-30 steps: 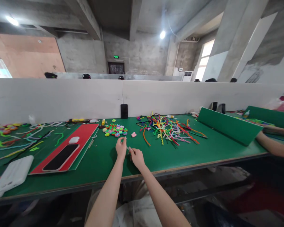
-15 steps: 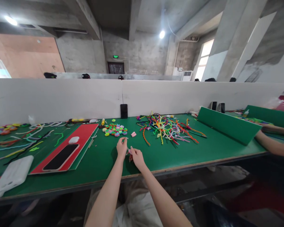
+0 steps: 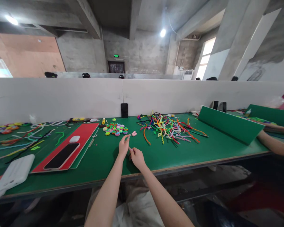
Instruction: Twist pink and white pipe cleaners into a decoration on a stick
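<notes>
2 bare hands come close together over a green tabletop (image 3: 177, 157), the right hand (image 3: 137, 158) with thumb and forefinger pinched on a slim pale piece (image 3: 129, 148) that shows in the narrow gap between the hands. The left hand (image 3: 124, 146) stands just beside it, fingers raised and bent toward the right; whether its fingertips have hold of anything is too small to tell. Just past those fingertips lies a small pink piece (image 3: 134, 133), contact unclear. Near it, to the left, sits a cluster of multicolored pieces (image 3: 115, 129); to the right spreads a tangle of fuzzy-looking strands (image 3: 167, 129) in red, yellow, white, purple and green. Farther left, 1 dark-screened phone (image 3: 62, 156) and 1 white case (image 3: 74, 139) rest on a red board (image 3: 87, 132). Behind, 1 black phone (image 3: 124, 110) leans upright against a white partition (image 3: 61, 97). At far right, a co-worker's forearm (image 3: 275, 145) extends from behind a green panel (image 3: 229, 124).
</notes>
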{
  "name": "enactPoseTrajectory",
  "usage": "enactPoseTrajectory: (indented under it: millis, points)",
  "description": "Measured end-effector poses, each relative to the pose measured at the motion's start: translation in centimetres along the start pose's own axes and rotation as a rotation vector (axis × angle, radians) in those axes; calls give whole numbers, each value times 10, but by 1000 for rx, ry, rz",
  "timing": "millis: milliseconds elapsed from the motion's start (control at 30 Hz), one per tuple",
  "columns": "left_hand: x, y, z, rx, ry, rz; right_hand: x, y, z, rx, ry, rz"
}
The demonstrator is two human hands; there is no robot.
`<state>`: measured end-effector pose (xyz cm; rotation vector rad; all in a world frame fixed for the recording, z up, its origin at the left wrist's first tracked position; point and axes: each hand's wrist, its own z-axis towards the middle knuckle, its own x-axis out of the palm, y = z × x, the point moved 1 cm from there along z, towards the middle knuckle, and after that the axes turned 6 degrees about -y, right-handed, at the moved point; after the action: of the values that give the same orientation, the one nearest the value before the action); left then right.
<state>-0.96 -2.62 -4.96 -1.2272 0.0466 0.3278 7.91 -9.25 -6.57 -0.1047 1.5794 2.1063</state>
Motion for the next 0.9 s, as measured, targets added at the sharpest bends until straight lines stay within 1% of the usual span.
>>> enactPoseTrajectory:
  millis: [167,267,533,900]
  points:
    - [3,-1,0,-1,57,-22,1,-2,0,-19,12,0]
    - [4,0,0,-4,65,-20,0,-2,0,-30,9,0]
    - [1,6,3,-7,-92,2,2,-2,1,-41,-39,7]
    - [1,8,5,18,-156,31,-3,8,-7,-45,-99,-15]
